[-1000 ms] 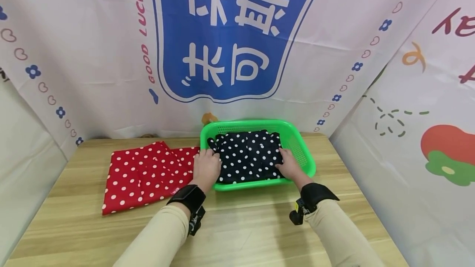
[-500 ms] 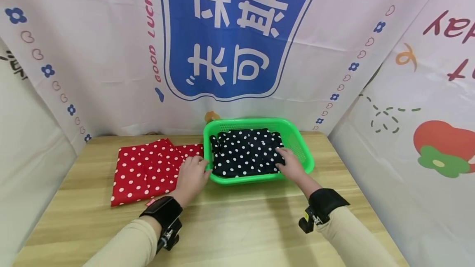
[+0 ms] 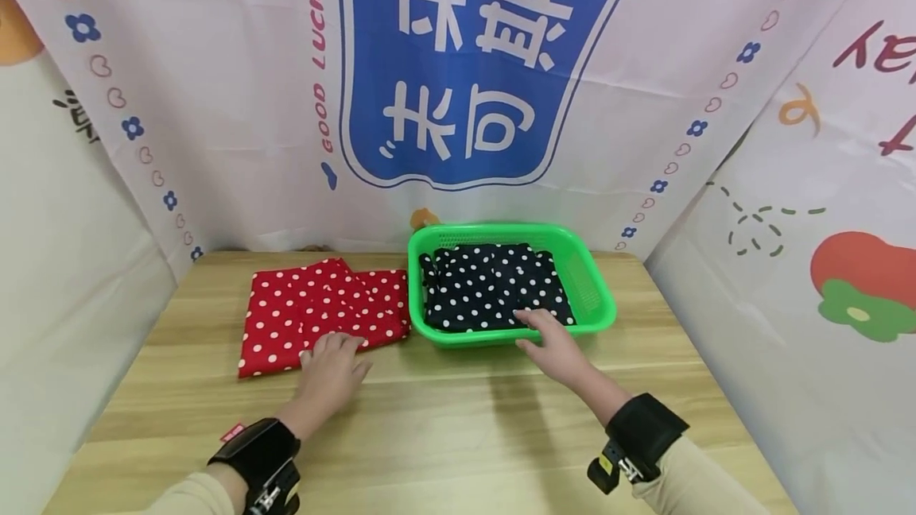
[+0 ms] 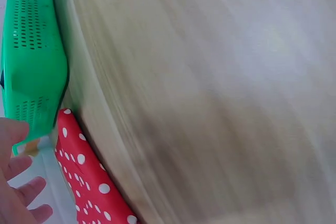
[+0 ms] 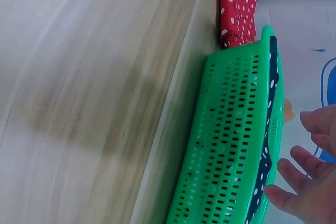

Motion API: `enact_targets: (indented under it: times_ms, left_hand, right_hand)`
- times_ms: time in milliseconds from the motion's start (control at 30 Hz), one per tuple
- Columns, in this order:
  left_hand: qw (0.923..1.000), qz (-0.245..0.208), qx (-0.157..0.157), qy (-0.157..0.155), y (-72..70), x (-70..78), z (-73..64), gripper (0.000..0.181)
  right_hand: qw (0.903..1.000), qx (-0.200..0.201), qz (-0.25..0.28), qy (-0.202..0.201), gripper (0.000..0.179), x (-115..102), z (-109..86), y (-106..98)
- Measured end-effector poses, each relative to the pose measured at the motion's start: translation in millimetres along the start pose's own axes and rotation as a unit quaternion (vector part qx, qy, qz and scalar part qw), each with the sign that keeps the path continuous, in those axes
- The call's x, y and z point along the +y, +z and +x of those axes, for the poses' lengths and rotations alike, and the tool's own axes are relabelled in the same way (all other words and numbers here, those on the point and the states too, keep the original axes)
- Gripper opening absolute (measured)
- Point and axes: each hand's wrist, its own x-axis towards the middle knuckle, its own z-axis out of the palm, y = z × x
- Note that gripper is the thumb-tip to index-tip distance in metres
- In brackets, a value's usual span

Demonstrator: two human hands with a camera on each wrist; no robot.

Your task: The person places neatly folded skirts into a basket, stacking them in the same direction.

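Observation:
A folded navy cloth with white dots (image 3: 494,284) lies inside a green plastic basket (image 3: 604,316) at the back of the table. My right hand (image 3: 554,352) is over the basket's front rim, fingers spread and holding nothing; the right wrist view shows these fingers (image 5: 299,177) beside the rim. Left of the basket, a folded red cloth with white dots (image 3: 286,316) lies flat on the table. My left hand (image 3: 331,380) is over the front edge of that red cloth, its fingers loosely bent around nothing. In the left wrist view, the left fingers (image 4: 31,190) appear apart.
The wooden table (image 3: 444,435) ends at a printed white curtain (image 3: 243,102) behind the basket and red cloth. More white sheeting (image 3: 801,276) closes off the right side. Both wrists wear black straps (image 3: 644,427) with small cameras.
My left hand has let go of the basket's left side, where the navy cloth lies, and moved left and nearer to the red cloth's front edge. My right hand has drawn back toward the front rim.

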Motion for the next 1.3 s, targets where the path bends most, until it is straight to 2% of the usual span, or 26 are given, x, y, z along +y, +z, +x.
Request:
enact_targets:
  times_ms: [133, 300, 467, 567, 800, 1033, 1300]
  left_hand:
    - [0.9999, -0.004, -0.007, -0.007, 2.5, -2.1, -7.3, 0.041]
    - [1.0, 0.0, -0.009, 0.002, 5.8, -3.0, -15.3, 0.042]
    - [0.9999, 0.0, -0.003, 0.011, 7.2, -4.0, -22.5, 0.043]
    - [0.9999, 0.003, -0.003, 0.012, 7.9, -5.9, -27.0, 0.042]
    - [0.9998, 0.015, 0.001, 0.011, 8.5, -17.1, -40.8, 0.039]
    - [0.9998, 0.004, -0.01, -0.016, 10.6, -32.9, -55.4, 0.04]
    - [0.9989, 0.01, -0.011, -0.045, 12.5, -50.5, -66.7, 0.042]
  right_hand:
    - [1.0, -0.002, 0.002, -0.005, 0.043, -1.8, -5.2, 6.0]
    - [0.9999, -0.009, 0.005, -0.009, 0.041, -1.8, -10.9, 12.2]
    - [0.9994, -0.027, 0.022, 0.006, 0.042, -1.1, -17.4, 18.5]
    - [0.9989, -0.041, 0.022, -0.003, 0.041, -0.4, -21.4, 23.3]
    - [0.9976, -0.065, 0.02, -0.018, 0.041, 1.1, -28.1, 39.4]
    - [0.9954, -0.09, 0.026, -0.018, 0.039, -0.2, -34.8, 55.6]
    - [0.9942, -0.1, 0.024, -0.033, 0.035, -1.6, -42.5, 78.5]
